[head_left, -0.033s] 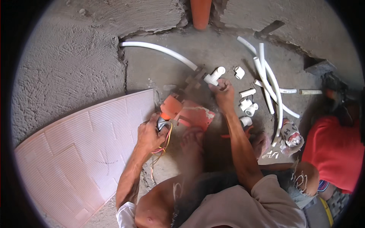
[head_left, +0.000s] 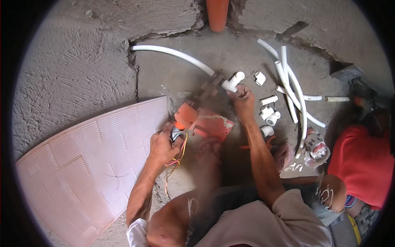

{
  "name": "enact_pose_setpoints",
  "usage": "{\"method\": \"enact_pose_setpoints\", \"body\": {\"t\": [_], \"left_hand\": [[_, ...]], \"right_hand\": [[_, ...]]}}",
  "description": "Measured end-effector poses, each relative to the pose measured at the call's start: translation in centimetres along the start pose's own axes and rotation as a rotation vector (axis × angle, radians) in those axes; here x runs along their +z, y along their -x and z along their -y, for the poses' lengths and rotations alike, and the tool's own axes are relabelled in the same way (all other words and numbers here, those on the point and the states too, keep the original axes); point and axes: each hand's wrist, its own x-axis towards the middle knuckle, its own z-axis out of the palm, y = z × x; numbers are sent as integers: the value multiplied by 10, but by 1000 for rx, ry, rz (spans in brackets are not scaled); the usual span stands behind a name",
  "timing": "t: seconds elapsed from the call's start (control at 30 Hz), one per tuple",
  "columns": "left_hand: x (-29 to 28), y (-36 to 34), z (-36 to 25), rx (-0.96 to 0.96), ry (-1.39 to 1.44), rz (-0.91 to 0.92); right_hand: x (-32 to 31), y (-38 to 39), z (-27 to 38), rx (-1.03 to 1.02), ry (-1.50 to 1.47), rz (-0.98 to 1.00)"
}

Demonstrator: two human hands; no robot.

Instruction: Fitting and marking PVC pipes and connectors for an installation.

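Note:
My left hand (head_left: 163, 146) is wrapped round the grey handle end of an orange pipe welder (head_left: 186, 115); loose coloured wires (head_left: 180, 154) hang beside it. The tool's dark heating head (head_left: 212, 87) points away from me, blurred at its edges. In my right hand (head_left: 243, 101), closed fingers pinch a white tee fitting (head_left: 233, 83) against the right side of that head. On the opposite side, a curved white pipe (head_left: 177, 53) from the wall meets the head. Whether pipe and fitting sit fully on it I cannot tell. A worn red metal plate (head_left: 218, 125) lies below the tool.
Several white fittings (head_left: 266, 113) and cut white pipes (head_left: 294, 86) lie to the right, near a crumpled bag (head_left: 316, 144). A pink ribbed panel (head_left: 90, 168) leans at left. An orange pipe (head_left: 217, 16) stands at the back. A person in red (head_left: 362, 164) crouches at right.

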Motion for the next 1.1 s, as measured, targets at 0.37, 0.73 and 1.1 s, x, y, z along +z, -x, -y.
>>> {"method": "enact_pose_setpoints", "body": {"t": [0.37, 0.73, 1.1], "left_hand": [[-58, -21, -58, -25, -67, 186], [-54, -19, -57, 112, -298, 166], [48, 5, 27, 11, -196, -22]], "right_hand": [[-5, -7, -15, -164, 280, -42], [5, -9, -12, -194, 274, -73], [-3, -9, -11, -248, 366, -67]]}}
